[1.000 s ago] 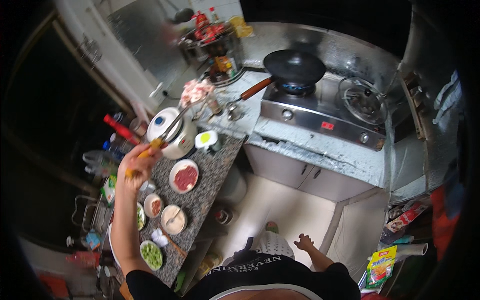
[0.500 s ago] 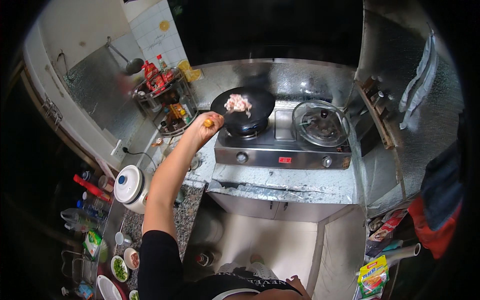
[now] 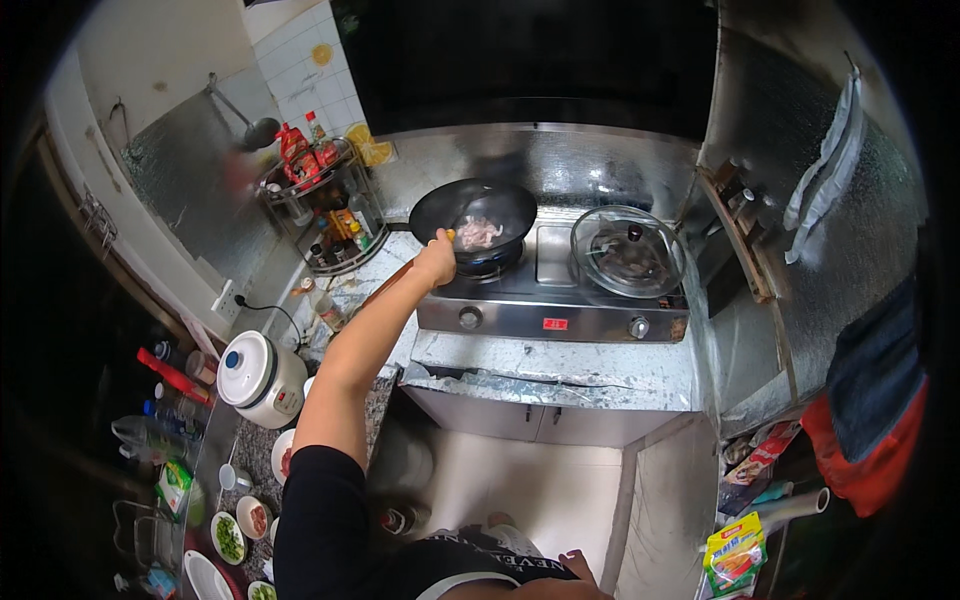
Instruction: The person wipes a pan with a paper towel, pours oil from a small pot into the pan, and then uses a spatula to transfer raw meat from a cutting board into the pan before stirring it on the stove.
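Note:
My left hand (image 3: 436,260) is closed on the handle of a spatula (image 3: 452,234), at the near left rim of a black wok (image 3: 430,205). A yellow-orange part of the handle shows at my fingers; the spatula's working end is hard to make out. Pale pink meat pieces (image 3: 480,234) lie bunched in the wok, which sits on the left burner of a steel gas stove (image 3: 590,321). A brown stick-like handle (image 3: 386,286) shows beside my wrist, partly behind my arm. My right hand (image 3: 576,565) is low beside my body, mostly cut off, its fingers unclear.
A glass lid (image 3: 628,253) covers a pan on the right burner. Left of the stove stand a condiment rack (image 3: 325,215) and a bottle (image 3: 325,305). On the left counter are a white rice cooker (image 3: 262,375), a cup (image 3: 235,477), and bowls of meat (image 3: 252,516) and chopped greens (image 3: 229,537).
My left hand has moved in toward the wok and turned over its near rim. The meat has shifted from the wok's far part toward its near side. The whole view has shifted slightly.

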Demonstrator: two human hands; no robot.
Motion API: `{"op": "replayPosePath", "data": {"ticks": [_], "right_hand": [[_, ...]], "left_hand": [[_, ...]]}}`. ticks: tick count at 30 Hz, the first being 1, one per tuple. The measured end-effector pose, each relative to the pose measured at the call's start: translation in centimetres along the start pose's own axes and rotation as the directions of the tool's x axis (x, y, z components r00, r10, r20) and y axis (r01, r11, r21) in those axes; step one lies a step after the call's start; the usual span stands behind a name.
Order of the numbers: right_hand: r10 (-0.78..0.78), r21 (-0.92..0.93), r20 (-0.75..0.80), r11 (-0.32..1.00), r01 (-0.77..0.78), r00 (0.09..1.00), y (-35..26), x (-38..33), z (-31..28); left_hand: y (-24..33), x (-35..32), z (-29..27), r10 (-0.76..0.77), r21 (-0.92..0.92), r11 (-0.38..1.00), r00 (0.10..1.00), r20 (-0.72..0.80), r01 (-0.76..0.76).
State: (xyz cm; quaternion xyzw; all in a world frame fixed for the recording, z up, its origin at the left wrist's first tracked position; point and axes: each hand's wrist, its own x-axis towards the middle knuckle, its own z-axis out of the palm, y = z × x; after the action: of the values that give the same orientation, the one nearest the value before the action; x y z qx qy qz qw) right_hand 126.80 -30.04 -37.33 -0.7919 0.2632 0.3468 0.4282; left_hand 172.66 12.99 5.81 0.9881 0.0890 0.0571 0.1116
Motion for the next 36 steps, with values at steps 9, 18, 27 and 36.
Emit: {"op": "replayPosePath", "data": {"ticks": [9, 18, 27, 36], "right_hand": [[-0.168, 0.182, 0.295, 0.976, 0.118, 0.940, -7.2, 4.6, -0.8], [-0.961, -0.450, 0.094, 0.193, 0.872, 0.262, -47.9, 6.8, 2.7], [-0.935, -0.949, 0.272, -0.222, 0.224, 0.226, -61.3, 10.4, 7.6], [-0.863, -0.939, 0.308, -0.208, 0.273, 0.401, -62.8, 10.9, 8.1]], "left_hand": [[-3.6, -3.5, -3.1, -0.090, -0.885, -0.247, 0.900, 0.426, 0.394], [-8.2, -14.8, -6.5, 0.459, -0.075, -0.871, 0.859, 0.227, 0.485], [-10.7, -32.9, -12.6, 0.127, -0.322, -0.926, 0.965, 0.228, 0.198], [-13.0, -42.7, -11.9, -0.165, -0.252, -0.961, 0.968, 0.191, -0.114]]}}
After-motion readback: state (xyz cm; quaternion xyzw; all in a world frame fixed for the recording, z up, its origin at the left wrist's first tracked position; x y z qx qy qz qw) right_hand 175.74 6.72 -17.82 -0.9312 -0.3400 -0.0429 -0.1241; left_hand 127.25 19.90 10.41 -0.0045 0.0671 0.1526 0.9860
